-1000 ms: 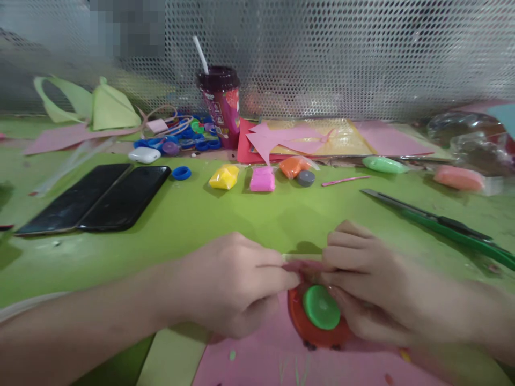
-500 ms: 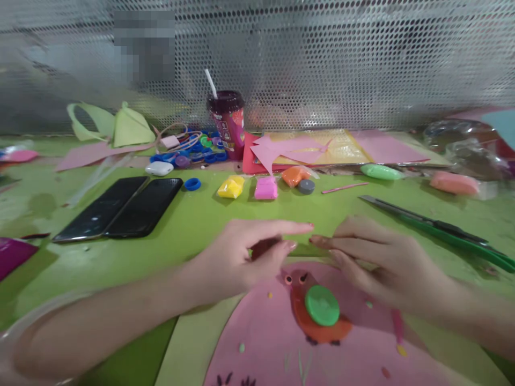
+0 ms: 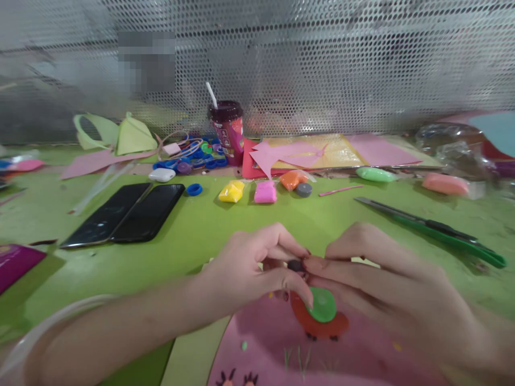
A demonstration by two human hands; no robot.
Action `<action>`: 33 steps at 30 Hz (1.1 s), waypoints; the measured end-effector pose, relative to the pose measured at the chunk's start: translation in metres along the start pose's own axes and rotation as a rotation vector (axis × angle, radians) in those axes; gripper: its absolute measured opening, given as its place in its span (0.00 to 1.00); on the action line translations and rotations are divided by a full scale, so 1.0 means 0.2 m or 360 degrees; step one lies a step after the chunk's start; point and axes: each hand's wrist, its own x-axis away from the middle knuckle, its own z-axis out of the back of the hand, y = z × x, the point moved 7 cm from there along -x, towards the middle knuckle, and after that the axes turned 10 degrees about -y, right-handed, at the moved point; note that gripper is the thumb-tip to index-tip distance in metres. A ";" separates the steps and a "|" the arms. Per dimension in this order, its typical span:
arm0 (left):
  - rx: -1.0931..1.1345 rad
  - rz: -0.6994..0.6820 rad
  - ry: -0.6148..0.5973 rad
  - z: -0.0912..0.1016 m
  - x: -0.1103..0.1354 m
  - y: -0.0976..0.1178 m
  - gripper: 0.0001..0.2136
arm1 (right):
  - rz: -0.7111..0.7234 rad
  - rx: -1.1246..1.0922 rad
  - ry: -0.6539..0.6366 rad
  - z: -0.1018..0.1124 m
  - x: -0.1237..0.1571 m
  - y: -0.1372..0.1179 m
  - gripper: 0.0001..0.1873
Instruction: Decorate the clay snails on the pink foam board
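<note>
My left hand reaches over the top of a round pink sheet, fingers curled and thumb tip against a green cap. The cap sits on an orange clay figure with small dark feet, stuck to the sheet. Between the fingertips of both hands shows a small dark clay piece, at the figure's head. My right hand presses its closed fingers to that piece from the right; its thumb is hidden. The figure's eyes are mostly covered by my fingers.
A green utility knife lies at the right, blade bare. Two black phones lie at the left. Clay packs, yellow and pink, sit ahead. A drink cup stands behind, before a perforated metal panel.
My hands were apart with fingers stretched out above the figure. They have come together and lower over its head, and a dark piece now shows between the fingertips.
</note>
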 end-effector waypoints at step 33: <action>0.0009 0.0056 -0.0107 -0.03 0.00 0.02 0.06 | 0.0084 0.0058 -0.0045 -0.03 0.01 0.00 0.07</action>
